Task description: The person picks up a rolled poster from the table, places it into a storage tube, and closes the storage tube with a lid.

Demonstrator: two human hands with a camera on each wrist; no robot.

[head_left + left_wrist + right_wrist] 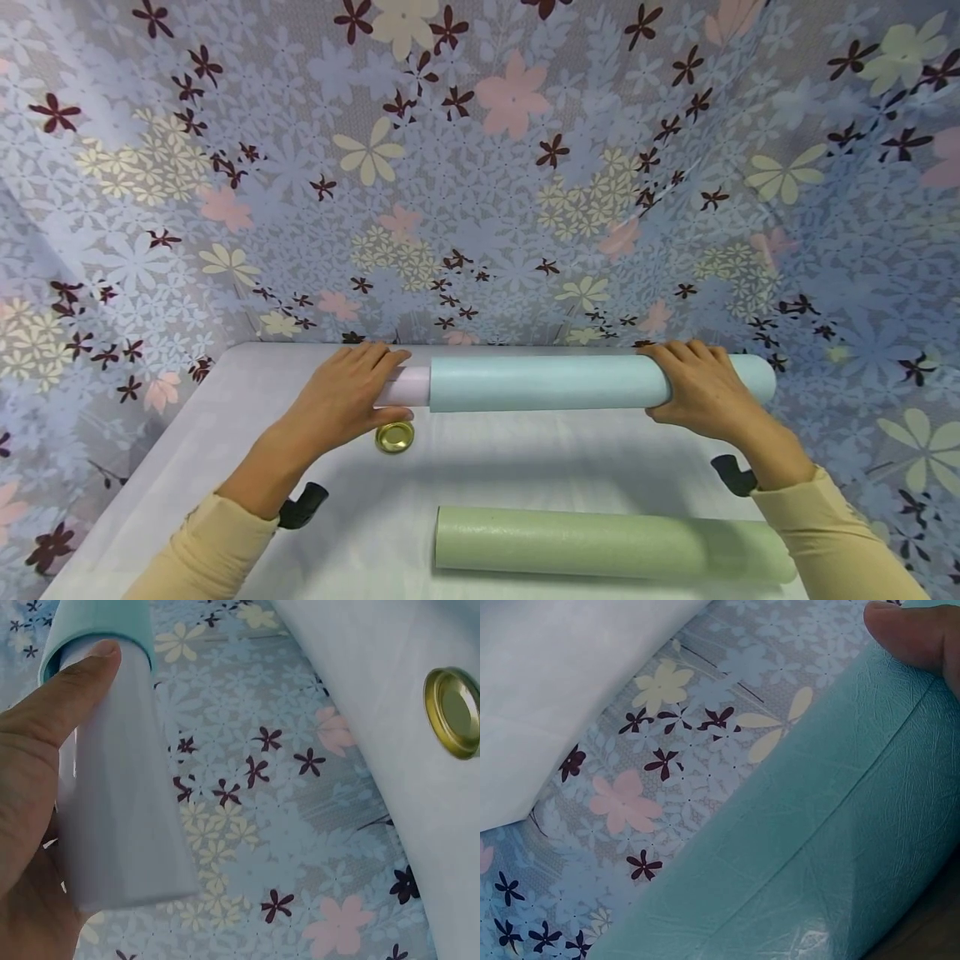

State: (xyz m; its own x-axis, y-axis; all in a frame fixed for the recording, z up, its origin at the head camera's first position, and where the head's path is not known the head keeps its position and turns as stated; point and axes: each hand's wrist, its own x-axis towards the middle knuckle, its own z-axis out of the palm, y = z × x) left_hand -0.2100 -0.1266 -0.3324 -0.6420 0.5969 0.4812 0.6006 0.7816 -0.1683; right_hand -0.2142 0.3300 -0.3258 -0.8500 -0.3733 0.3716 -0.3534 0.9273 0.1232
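Pale lilac is the first thing I pick up on the left of my feed: the left hand (341, 404) has its fingers curled over a pale inner tube (403, 387) that sticks out of the end of the light blue roll (547, 382). In the left wrist view the thumb (64, 694) lies flat along that tube right up to the blue rim, so it's a proper wrap-around hold, not a pinch. Just under that hand, sitting on the white tabletop (525, 458), there's a small gold lid (394, 437), close to the thumb side but I can't say if it's touching. The blue roll runs level across the far part of the tabletop, just in front of the flowery backdrop (480, 167), and seems held slightly off the surface, though I can't be sure. Toward its right end the right hand (701, 390) is curled over the top, fingers wrapped round it; the right wrist view mostly shows textured blue covering and one fingertip (907, 634) pressed on it. Nearer to me, lying flat and parallel, is a pale green roll (600, 543), well apart from both hands.
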